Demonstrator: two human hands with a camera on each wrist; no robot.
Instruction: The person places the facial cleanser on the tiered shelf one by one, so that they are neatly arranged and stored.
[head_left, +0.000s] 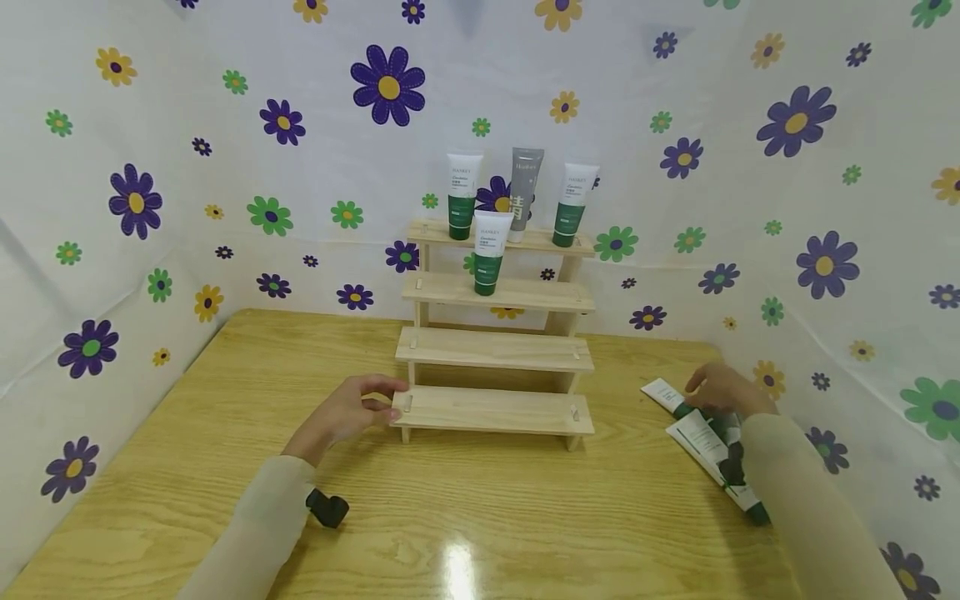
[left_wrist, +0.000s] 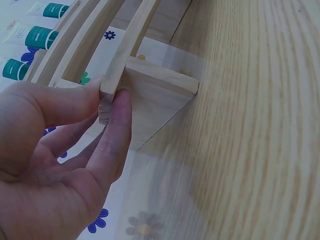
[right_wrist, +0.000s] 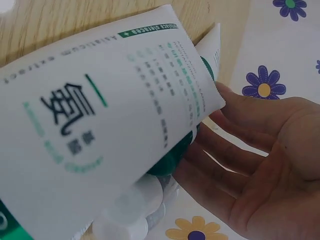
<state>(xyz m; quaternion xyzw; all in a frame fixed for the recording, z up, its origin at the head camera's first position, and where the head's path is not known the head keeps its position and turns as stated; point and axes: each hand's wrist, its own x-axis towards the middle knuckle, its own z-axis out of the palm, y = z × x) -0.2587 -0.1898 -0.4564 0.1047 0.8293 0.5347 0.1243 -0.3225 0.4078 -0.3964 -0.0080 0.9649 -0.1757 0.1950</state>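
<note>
My left hand [head_left: 352, 408] pinches the left end of the lowest board of a stepped wooden display stand [head_left: 491, 410], thumb on one face and fingers on the other in the left wrist view. At the right, my right hand [head_left: 726, 390] reaches down among several lying white and green squeeze tubes [head_left: 701, 442]. In the right wrist view, a near white tube [right_wrist: 110, 115] covers the fingertips, beside the green part of another tube [right_wrist: 172, 159]; I cannot tell whether they grip it. Three tubes stand on the top step, including a grey tube [head_left: 525, 192]; one white and green tube [head_left: 491, 250] stands a step lower.
The stand rises in steps toward the flowered backdrop [head_left: 300, 167], which also covers both sides. A wood-grain table [head_left: 450, 500] lies beneath everything. Dark wrist camera mounts [head_left: 327, 507] show below the hands. Clear-looking round caps [right_wrist: 135, 200] lie under the near tube.
</note>
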